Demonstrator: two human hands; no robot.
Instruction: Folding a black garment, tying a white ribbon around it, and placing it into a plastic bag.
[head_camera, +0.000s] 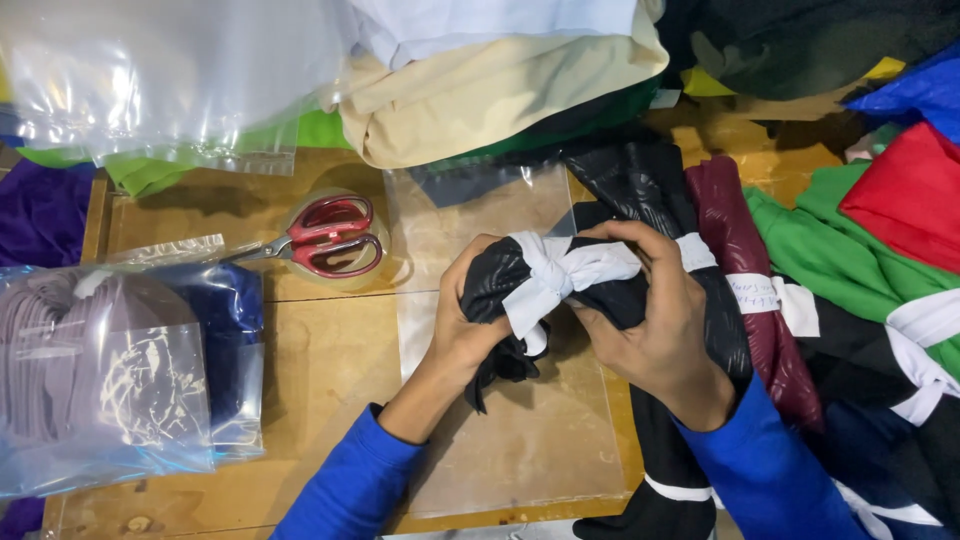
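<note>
Both hands, left hand (470, 325) and right hand (655, 320), fingers curled tight around black cloth bundle (505, 285) tied with white strip (560, 275), above clear flat bag (530, 440) on tabletop (330, 360). Red-handled scissors (325, 240) left; sealed clear packages (120, 370) far left.

You wear a long-sleeved top in a bright, solid blue. Both sleeves reach to your wrists and end in plain cuffs with no visible buttons, stripes or markings. The fabric looks smooth and soft, with gentle folds along the forearms. Your left hand (470, 325) and right hand (655, 320) are bare: no gloves, and no rings or watch show on the parts in view.
</note>
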